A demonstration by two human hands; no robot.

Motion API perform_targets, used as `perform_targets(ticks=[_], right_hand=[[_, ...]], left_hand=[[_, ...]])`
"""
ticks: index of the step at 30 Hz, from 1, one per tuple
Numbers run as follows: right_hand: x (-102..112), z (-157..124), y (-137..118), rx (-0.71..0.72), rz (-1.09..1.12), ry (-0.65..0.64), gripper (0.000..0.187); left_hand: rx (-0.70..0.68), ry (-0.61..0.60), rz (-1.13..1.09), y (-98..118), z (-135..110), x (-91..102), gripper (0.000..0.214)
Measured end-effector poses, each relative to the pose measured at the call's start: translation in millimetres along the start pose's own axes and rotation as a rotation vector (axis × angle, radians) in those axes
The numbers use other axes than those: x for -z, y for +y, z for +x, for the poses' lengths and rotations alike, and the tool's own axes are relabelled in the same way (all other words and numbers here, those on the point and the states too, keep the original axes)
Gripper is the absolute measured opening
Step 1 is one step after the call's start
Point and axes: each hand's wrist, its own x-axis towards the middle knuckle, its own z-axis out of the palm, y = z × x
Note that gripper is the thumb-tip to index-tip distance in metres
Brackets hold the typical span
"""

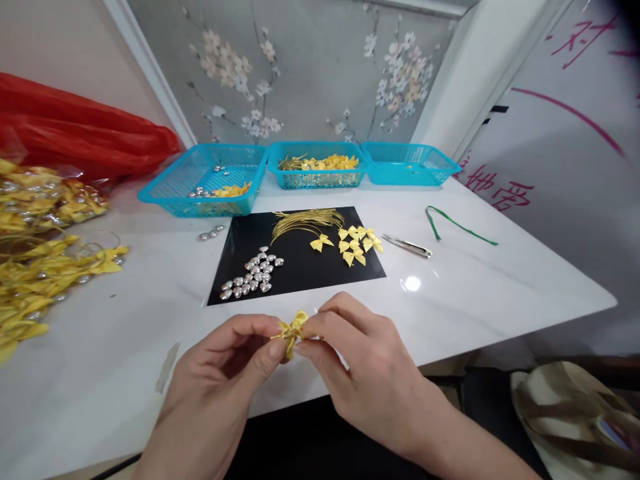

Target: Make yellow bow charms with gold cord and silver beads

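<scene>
Above the table's front edge, my left hand (225, 373) and my right hand (365, 360) pinch one yellow ribbon bow (293, 330) between thumbs and forefingers. Part of the bow is covered by the fingertips. Beyond it lies a black mat (295, 267). Silver heart-shaped beads (255, 273) are grouped on the mat's left, and a bundle of gold cords (310, 220) curves along its back. One loose bow (321, 243) sits by the cord ends, with a cluster of yellow bows (357, 243) at the mat's right. Thread snips (407, 245) rest just right of the mat.
Three blue baskets line the back: a left one (200, 207) with beads and bows, a middle one (320, 179) with bows and cords, and a right one (410, 175). Finished-looking bow strings (60, 273) pile up at left. A green ribbon (460, 227) lies at right.
</scene>
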Motion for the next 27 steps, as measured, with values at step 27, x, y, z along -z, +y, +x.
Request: perform_targets(ticks=[27], right_hand=[[26,8,3,-0.075,0.271,-0.039,0.012]], left_hand=[[0.259,-0.104,-0.164,12,-7,-1.6,0.023]])
